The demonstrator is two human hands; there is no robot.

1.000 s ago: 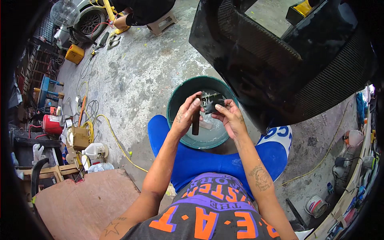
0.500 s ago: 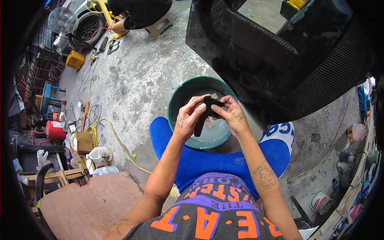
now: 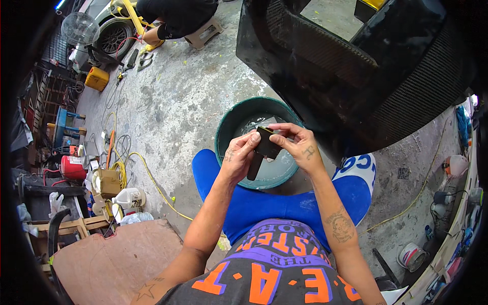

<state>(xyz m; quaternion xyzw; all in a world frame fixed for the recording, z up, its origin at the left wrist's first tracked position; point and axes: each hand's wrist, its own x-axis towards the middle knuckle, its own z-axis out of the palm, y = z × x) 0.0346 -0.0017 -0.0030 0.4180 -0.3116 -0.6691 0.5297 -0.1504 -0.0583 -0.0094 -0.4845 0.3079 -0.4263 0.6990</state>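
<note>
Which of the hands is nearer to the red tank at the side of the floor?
Left. The left hand is on the same side as the red tank, though far from it. The right hand is farther away. Both hold a dark flat piece above the green tub.

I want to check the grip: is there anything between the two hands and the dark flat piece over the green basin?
Nothing visible: the left hand and right hand both pinch the dark flat piece directly, above the green basin.

Car workshop: stained concrete floor (image 3: 178, 101); wheel (image 3: 113, 35); bumper (image 3: 356, 66).
</note>
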